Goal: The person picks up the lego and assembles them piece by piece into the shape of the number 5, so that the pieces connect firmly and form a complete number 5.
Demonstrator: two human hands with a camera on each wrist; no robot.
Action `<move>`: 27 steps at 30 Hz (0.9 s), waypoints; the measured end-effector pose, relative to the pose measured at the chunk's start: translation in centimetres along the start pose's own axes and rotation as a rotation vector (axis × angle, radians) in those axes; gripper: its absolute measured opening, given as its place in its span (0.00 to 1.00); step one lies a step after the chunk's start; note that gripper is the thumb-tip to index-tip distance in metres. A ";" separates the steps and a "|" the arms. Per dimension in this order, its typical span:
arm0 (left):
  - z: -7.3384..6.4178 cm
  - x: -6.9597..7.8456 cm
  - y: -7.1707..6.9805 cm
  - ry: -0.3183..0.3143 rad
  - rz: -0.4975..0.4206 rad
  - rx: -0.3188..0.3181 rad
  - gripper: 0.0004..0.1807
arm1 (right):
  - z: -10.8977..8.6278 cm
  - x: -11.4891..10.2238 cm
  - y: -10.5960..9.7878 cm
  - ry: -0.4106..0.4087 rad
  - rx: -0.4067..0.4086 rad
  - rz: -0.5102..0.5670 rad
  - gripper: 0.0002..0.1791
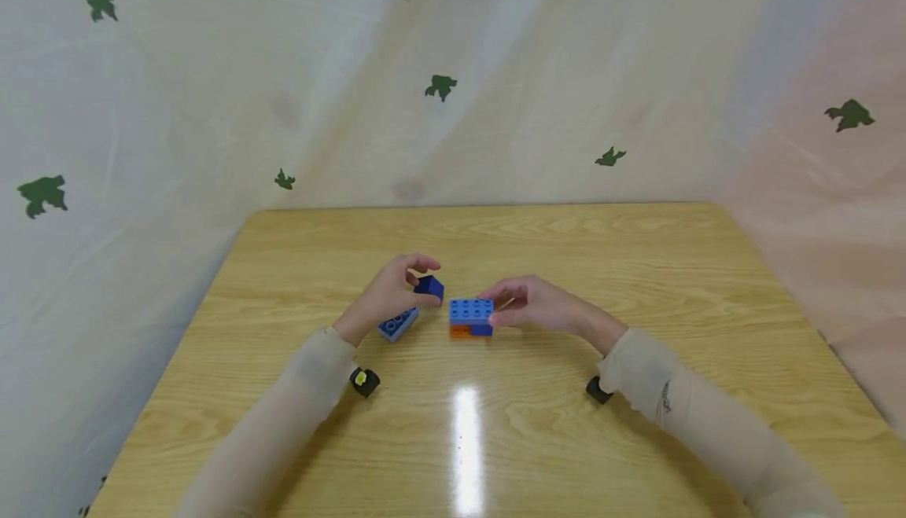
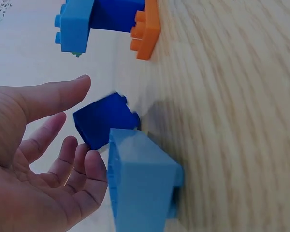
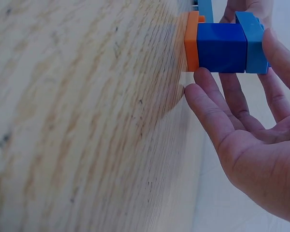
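Note:
A small stack of toy building bricks stands mid-table: an orange plate (image 1: 460,331) at the bottom, a dark blue brick (image 3: 221,47) in the middle, a light blue brick (image 1: 470,311) on top. My right hand (image 1: 534,303) holds the stack's right end, thumb on the near side and fingers behind. Just left of it, my left hand (image 1: 388,292) arches with thumb and fingers apart around a loose dark blue brick (image 2: 106,120), not gripping it. That brick lies tilted, hollow side up. Beside it a second light blue brick (image 1: 398,325) lies studs down.
The bricks sit on a wood-grain table (image 1: 552,439). Pale cloth (image 1: 354,109) with green leaf prints hangs behind it and along both sides. A dark wrist device (image 1: 364,382) hangs beneath the left wrist, another (image 1: 598,390) beneath the right.

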State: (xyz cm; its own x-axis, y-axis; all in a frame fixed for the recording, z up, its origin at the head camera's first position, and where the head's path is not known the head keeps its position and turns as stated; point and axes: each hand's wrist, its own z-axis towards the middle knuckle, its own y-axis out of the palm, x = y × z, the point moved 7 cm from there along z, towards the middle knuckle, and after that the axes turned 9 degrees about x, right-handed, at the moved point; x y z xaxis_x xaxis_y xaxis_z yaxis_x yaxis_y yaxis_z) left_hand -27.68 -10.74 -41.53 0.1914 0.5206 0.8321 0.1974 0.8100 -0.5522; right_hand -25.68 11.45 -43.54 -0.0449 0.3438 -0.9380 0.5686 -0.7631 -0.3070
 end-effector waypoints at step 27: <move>0.7 -2.5 0.8 -0.082 0.045 -0.058 0.21 | -0.1 0.0 0.0 -0.001 -0.001 -0.003 0.24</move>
State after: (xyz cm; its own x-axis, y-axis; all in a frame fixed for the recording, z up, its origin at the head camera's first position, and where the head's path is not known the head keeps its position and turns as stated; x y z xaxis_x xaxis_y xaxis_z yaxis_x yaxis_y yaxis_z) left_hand -28.70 -11.23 -44.00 0.1223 0.5785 0.8064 0.2459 0.7695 -0.5894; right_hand -25.65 11.49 -43.51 -0.0480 0.3456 -0.9372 0.5696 -0.7613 -0.3099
